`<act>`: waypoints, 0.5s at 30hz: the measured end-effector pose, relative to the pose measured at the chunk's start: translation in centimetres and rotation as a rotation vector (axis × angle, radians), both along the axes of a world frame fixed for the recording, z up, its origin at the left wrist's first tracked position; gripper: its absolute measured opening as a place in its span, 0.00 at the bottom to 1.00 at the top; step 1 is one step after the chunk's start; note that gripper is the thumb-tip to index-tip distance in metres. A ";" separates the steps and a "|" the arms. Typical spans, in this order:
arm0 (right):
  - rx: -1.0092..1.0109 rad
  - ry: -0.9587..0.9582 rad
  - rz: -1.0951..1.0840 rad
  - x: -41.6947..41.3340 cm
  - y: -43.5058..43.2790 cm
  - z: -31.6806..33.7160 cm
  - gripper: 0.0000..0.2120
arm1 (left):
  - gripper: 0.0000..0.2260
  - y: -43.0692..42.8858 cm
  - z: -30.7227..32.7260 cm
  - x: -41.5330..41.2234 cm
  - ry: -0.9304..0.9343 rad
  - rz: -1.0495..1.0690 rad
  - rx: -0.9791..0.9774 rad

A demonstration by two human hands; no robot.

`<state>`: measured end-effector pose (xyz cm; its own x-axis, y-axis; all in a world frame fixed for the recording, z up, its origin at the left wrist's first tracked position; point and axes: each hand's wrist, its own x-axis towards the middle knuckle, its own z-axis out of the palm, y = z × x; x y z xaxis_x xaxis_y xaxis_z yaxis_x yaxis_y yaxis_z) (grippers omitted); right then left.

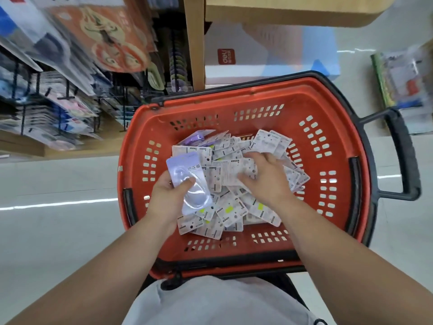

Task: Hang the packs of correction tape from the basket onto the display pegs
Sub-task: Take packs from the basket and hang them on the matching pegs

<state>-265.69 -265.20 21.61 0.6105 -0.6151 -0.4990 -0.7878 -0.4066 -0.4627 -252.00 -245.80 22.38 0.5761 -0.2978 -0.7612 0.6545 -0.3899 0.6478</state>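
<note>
**Correction Tape Packs Heaped in Red Basket at Stationery Rack**

Head view: A person leans over a red basket [234, 103] standing on the pale floor [58, 231], where packs of correction tape [230, 211] lie in a loose heap, most of them back side up, their print too small to read. The left hand [167, 192] holds a lilac pack [185, 177] just above the heap's left edge, with the thumb pressed across its clear blister and the fingers hidden behind the card. The right hand [264, 178] lies palm down on the middle of the heap with its fingers bent into the packs; the fingertips are buried, so it cannot be told whether they grip one. The basket's black handle [403, 151] juts out to the right. At upper left the display pegs [66, 96] carry blurred hanging goods that cannot be made out. A white box [257, 55] with a red logo sits beyond the basket under a wooden shelf [293, 12] cut off by the frame's top edge.
</note>
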 end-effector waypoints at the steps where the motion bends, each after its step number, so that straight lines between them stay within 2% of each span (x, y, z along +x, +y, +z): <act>1: -0.009 0.059 0.005 -0.3 -0.9 -0.6 0.27 | 0.12 0.4 0.0 0.3 -0.019 0.009 0.009; 4: 0.074 0.148 0.064 -0.1 -2.0 -1.5 0.28 | 0.13 1.6 0.0 1.1 -0.093 -0.004 0.027; 9: 0.145 0.037 0.147 1.2 -2.7 -1.1 0.20 | 0.10 2.4 0.3 1.8 -0.105 0.057 0.034; 11: 0.205 0.011 0.196 1.6 -2.8 -0.4 0.21 | 0.10 2.6 0.6 2.0 -0.117 0.060 0.032; 13: 0.197 0.002 0.260 1.7 -2.9 0.2 0.23 | 0.10 2.7 0.9 1.9 -0.143 0.030 0.019; 15: 0.099 -0.033 0.302 1.7 -2.9 0.8 0.21 | 0.11 2.7 1.2 1.7 -0.173 -0.029 0.014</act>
